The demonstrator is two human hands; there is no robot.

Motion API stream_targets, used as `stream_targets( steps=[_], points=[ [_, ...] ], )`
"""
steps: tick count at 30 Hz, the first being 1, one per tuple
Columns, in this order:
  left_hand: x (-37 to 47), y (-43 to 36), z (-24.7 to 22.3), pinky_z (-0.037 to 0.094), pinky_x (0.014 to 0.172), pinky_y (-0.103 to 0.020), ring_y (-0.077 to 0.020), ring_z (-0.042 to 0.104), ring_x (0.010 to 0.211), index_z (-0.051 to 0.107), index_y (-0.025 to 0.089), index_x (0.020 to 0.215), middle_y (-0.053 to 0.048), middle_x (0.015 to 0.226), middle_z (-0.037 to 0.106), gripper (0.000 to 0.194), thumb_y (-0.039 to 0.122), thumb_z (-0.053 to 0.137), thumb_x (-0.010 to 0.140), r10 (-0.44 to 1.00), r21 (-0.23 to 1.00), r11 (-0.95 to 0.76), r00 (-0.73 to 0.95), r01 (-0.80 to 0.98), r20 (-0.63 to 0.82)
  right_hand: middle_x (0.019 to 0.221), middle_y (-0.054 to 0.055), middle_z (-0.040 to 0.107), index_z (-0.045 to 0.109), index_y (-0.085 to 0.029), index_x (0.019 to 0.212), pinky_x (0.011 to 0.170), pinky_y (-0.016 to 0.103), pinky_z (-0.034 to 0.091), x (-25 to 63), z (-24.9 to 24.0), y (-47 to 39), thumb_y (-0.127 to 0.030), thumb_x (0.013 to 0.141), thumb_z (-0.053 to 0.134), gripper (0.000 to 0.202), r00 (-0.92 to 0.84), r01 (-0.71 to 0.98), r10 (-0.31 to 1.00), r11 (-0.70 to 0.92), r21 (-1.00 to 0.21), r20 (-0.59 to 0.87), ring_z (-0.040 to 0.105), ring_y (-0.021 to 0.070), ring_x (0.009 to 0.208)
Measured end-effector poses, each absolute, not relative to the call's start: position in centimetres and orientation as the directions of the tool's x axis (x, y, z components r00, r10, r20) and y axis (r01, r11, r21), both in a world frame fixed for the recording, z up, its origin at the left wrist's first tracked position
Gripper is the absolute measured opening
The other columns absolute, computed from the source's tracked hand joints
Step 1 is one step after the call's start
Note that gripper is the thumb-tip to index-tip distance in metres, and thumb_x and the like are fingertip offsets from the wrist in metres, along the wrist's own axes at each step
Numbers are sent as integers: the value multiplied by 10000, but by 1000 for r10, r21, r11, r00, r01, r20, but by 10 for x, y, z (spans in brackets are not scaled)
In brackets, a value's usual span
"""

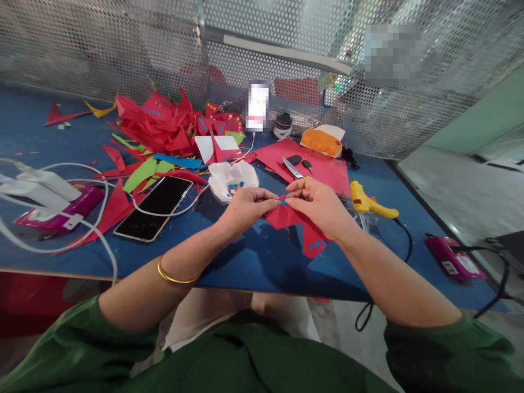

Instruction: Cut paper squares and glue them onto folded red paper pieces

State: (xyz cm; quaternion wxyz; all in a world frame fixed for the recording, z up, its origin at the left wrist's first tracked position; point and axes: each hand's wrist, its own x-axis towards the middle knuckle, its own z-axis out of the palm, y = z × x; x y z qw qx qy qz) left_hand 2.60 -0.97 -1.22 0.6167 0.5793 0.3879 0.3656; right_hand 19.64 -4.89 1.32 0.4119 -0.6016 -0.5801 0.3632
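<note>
- Layout: a seated person works at a blue worktop [262, 267]; clock directions are read from the meeting fingertips, with twelve o'clock pointing away from the body.
- Left hand [244, 210]: narrow, thumb and fingers pinching the near-side edge of a folded red paper piece [282, 218] from nine o'clock.
- Right hand [317, 204]: likewise narrow, its thumb and fingers closed on the same piece from three o'clock. The fold between the two thumbs is too small to make out.
- Principal relation: the paper lies directly at and below the fingertips, held above the worktop in front of the torso. A blue dot [283, 202] sits between the thumbs. The longer axis appears to run from there towards five o'clock, ending in a flap [314, 246] with blue dots; this end lies nearer the right hand, while both hands touch the upper end.
- Near surroundings: a white paper bowl [216, 188] with small coloured bits at ten o'clock, just beside the left hand; a pointed metal blade [291, 166] on red sheets [327, 174] between twelve and one.
- Farther out: a yellow glue gun [374, 206] at three o'clock; a dark phone [153, 210] at nine; a heap of red scraps [164, 128] at ten.
</note>
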Motion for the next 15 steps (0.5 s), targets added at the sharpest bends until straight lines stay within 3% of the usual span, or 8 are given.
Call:
stream_targets(
  steps=[6, 10, 15],
  points=[
    [26, -10, -9, 416, 493, -190, -69, 521, 504, 736, 136, 753, 18, 574, 635, 82, 211, 702, 752, 899, 996, 85, 432, -10, -72, 771, 10, 660, 626, -173, 926, 689, 323, 487, 199, 15, -48, -235, 709, 694, 236, 53, 396, 999, -12, -918, 9, 611, 148, 721],
    [26, -12, -4, 491, 507, -192, -88, 614, 531, 719, 145, 803, 11, 622, 677, 71, 210, 701, 783, 862, 985, 173, 482, 3, -153, 773, 13, 674, 631, -176, 907, 709, 323, 506, 199, 16, -46, -241, 696, 720, 238, 69, 361, 998, -11, -933, 15, 621, 146, 728],
    [26, -13, -3, 469, 463, -179, -127, 690, 533, 678, 143, 809, -4, 595, 687, 19, 159, 675, 818, 796, 960, 273, 545, 65, -263, 844, 45, 710, 624, -183, 935, 769, 353, 533, 205, 21, -45, -281, 723, 716, 251, 47, 424, 998, 17, -905, 40, 663, 172, 793]
  ],
)
